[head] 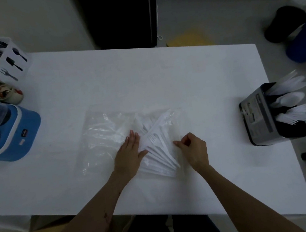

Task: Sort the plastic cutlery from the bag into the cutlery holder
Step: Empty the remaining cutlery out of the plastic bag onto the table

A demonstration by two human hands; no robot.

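Note:
A clear plastic bag (103,137) lies flat in the middle of the white table (182,79). A fanned pile of white plastic cutlery (158,149) rests on its right part, forks and knives among it. My left hand (129,153) lies flat with straight fingers on the left edge of the pile. My right hand (192,149) is curled just right of the pile, its fingertips pinching at the pile's edge; what it pinches is too small to tell. The black cutlery holder (260,116) stands at the table's right edge, with white knives, spoons and forks in separate compartments.
A blue appliance (17,132) with a clear lid sits at the left edge. Behind it stand a small patterned cup (8,95) and a white caddy (6,60) printed with cutlery icons. Dark and blue containers (297,32) stand on the floor beyond the table's right side.

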